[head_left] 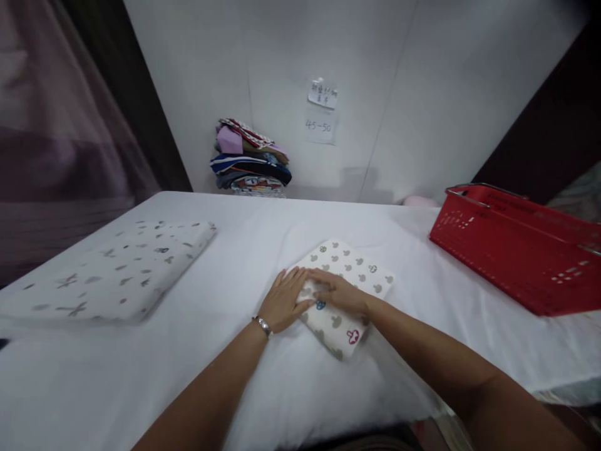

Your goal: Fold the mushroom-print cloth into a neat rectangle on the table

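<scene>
A folded white cloth (335, 322) with a mushroom print lies at an angle on the white-covered table (211, 369) in front of me. My left hand (284, 302), with a bracelet at the wrist, rests flat at the cloth's left edge, fingers stretched out. On top of the cloth lies my right hand (340, 293), its fingers extended toward the left hand so that the fingertips nearly meet or touch. Neither hand grips the cloth; both press on it from above.
A larger folded white cloth with a sparse print (136, 269) lies at the left. At the right stands a red plastic basket (516, 250) with metal handles. Behind the table's far edge is a stack of folded clothes (251, 160). Paper notes (321, 128) hang on the wall.
</scene>
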`<state>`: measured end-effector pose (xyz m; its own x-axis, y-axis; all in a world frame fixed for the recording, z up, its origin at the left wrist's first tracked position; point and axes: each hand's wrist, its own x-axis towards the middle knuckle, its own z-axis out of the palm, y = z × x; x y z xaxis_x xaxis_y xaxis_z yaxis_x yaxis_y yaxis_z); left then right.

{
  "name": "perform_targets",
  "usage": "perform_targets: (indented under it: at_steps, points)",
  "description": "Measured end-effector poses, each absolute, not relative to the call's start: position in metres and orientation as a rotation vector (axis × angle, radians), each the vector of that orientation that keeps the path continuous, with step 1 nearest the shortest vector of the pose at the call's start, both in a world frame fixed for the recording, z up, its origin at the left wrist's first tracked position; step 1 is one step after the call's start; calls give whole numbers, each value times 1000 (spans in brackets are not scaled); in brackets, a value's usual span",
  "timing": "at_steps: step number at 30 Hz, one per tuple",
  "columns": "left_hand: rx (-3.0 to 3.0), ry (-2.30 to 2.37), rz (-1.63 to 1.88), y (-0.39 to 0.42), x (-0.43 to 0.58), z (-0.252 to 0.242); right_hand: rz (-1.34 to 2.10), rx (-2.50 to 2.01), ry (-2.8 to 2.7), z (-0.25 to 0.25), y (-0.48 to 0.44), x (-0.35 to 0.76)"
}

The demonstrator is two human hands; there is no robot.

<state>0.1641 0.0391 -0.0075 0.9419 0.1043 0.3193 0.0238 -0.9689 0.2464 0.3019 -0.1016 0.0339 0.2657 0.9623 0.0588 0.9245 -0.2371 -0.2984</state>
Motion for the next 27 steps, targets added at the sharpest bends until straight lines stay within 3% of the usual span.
perform_targets:
  at_steps: [12,15,20,27]
  points:
    - [2948,78,502,45,166,-12,156,-2643,-1312,7,-181,384]
    - [2974,88,483,46,166,-14,248,-2500,-1262,10,-180,390]
    - [2970,79,476,46,165,-16,307,-1932,-612,20,-203,410]
    - [2852,213,340,39,171,6,411,-1793,-286,-2,-252,406]
